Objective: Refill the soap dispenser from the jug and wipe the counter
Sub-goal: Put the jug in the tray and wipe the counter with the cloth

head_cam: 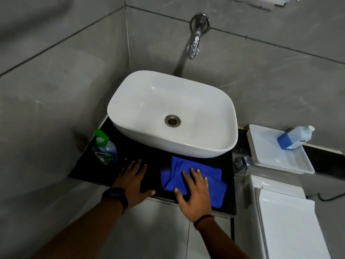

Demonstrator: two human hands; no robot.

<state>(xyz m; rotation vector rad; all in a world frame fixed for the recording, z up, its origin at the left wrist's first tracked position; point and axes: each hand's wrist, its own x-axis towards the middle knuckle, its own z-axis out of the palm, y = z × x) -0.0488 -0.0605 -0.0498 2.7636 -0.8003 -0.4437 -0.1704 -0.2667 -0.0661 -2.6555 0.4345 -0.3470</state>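
Soap dispenser [105, 147] upright, green pump, blue liquid inside; hands apart.

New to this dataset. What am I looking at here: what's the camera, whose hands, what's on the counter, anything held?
There is no robot here. A person wears one wide-angle camera on the head, so the single picture looks forward and down at their own two bare hands.

The surface is a small black counter carrying a white basin, with a wall tap above it. At the counter's left end stands a soap dispenser with a green pump. The left hand lies flat on the bare counter, holding nothing. The right hand presses flat on a blue cloth, which suggests wiping; the fingers are spread, not gripping.

To the right, off the counter, a white tray holds a jug partly filled with blue liquid.
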